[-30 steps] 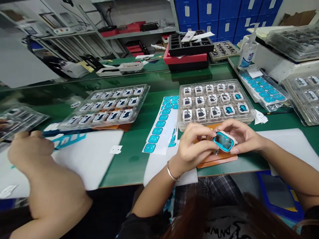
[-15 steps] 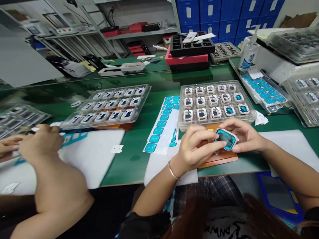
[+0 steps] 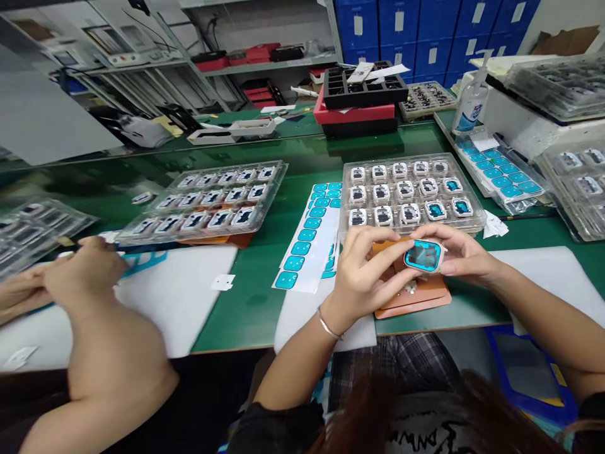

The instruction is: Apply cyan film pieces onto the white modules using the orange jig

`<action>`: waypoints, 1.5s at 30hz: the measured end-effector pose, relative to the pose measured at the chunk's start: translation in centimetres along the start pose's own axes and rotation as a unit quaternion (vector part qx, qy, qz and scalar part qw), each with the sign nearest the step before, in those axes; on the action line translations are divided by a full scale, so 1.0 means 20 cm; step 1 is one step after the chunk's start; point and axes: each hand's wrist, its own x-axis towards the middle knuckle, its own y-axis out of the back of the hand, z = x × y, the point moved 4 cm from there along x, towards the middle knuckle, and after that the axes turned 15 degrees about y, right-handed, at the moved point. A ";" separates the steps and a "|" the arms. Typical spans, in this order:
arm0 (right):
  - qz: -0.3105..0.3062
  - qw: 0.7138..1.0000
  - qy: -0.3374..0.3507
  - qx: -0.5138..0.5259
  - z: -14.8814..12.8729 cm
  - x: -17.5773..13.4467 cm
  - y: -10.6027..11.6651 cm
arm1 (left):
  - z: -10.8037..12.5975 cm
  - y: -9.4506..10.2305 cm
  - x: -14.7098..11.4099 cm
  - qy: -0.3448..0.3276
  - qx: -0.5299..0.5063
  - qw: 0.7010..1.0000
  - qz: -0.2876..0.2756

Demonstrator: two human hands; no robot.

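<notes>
Between my two hands is a watch case (image 3: 423, 256) with a pale frame and a teal-rimmed face. My right hand (image 3: 466, 255) grips its right side with fingers behind and thumb in front. On the left edge, the fingertips of my left hand (image 3: 366, 271) pinch the same case. Beneath it lies an orange pad (image 3: 435, 295) with small pale bits on it. Just beyond sits a clear tray (image 3: 411, 236) of similar cases; several at its right show teal faces. Left of my left hand lie sheets of teal stickers (image 3: 302, 249).
A co-worker's hands (image 3: 80, 271) work at the left beside another clear tray (image 3: 262, 217). Black and red boxes (image 3: 359, 113) stand at the back. On the right are a pump bottle (image 3: 470, 104), bagged teal stickers (image 3: 508, 173) and stacked trays (image 3: 562, 82).
The watch case has tilted and shifted slightly left and up. My left fingers have moved from across its face to its left edge.
</notes>
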 end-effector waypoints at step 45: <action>0.077 0.558 0.101 -0.820 -0.23 0.18 0.69 | -0.24 0.00 0.05 0.120 0.128 0.979 -0.105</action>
